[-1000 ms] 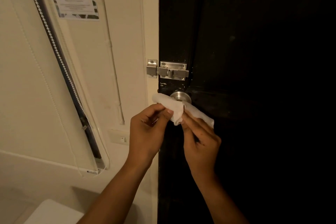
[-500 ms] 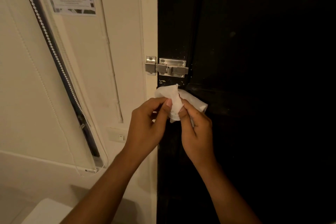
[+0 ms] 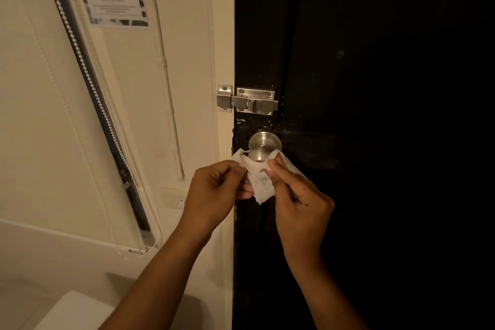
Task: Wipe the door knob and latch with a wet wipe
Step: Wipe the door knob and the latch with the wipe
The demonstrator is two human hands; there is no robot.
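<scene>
Both hands (image 3: 214, 190) (image 3: 300, 206) pinch a wet wipe (image 3: 258, 179) (smudged grey) under the knob (image 3: 263, 146).

1. Door knob (image 3: 264, 145): round brushed steel, on the dark door's left edge, lower front wrapped by the wipe.
2. Latch (image 3: 247, 101): steel sliding bolt above the knob, bolt spanning door and frame keeper.
3. Wet wipe (image 3: 258, 178): white, crumpled, grey smudges, draped under the knob.

The crumpled white wet wipe (image 3: 258, 181), which covered the round steel door knob (image 3: 264, 145) half a second earlier, dropped toward 6 o'clock, baring the knob's top.
</scene>
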